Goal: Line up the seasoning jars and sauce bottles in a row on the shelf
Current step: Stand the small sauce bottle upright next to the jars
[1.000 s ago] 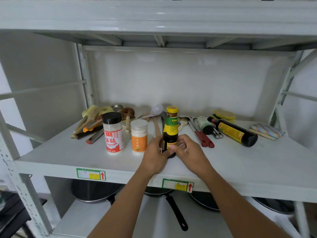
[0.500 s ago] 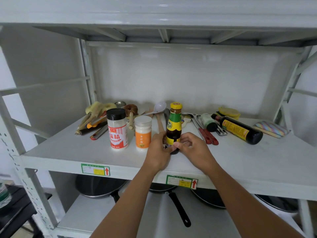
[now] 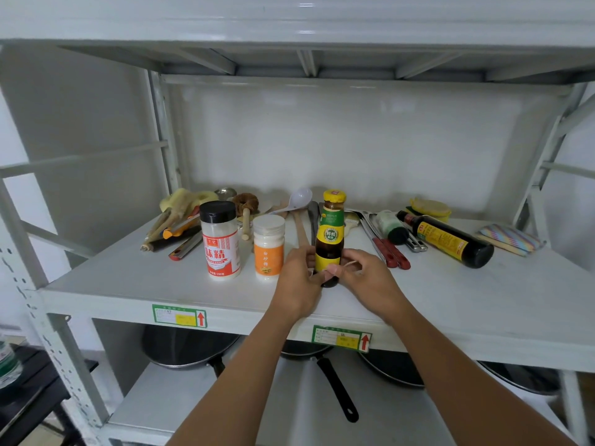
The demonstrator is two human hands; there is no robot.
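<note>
On the white shelf [image 3: 128, 284] three containers stand upright in a row: a black-capped jar with a red label [image 3: 220, 239], a white-capped jar with an orange label [image 3: 269, 247], and a yellow-capped oyster sauce bottle [image 3: 330, 233]. My left hand [image 3: 297, 280] and my right hand [image 3: 367, 278] both grip the base of the oyster sauce bottle, which stands on the shelf. A dark soy sauce bottle [image 3: 450, 241] lies on its side at the back right. A small green-and-white bottle [image 3: 391, 225] also lies on its side beside it.
Utensils are scattered along the back: a white ladle [image 3: 297, 201], wooden tools [image 3: 180, 217], red-handled tongs [image 3: 386, 249]. A yellow lidded container [image 3: 429, 209] and a striped cloth [image 3: 510, 238] sit at the right. Pans [image 3: 190, 349] rest on the shelf below.
The view has shifted slightly. Both hands stay around the oyster sauce bottle's base, with small adjustments of the fingers; the bottle stays upright beside the orange-label jar.
</note>
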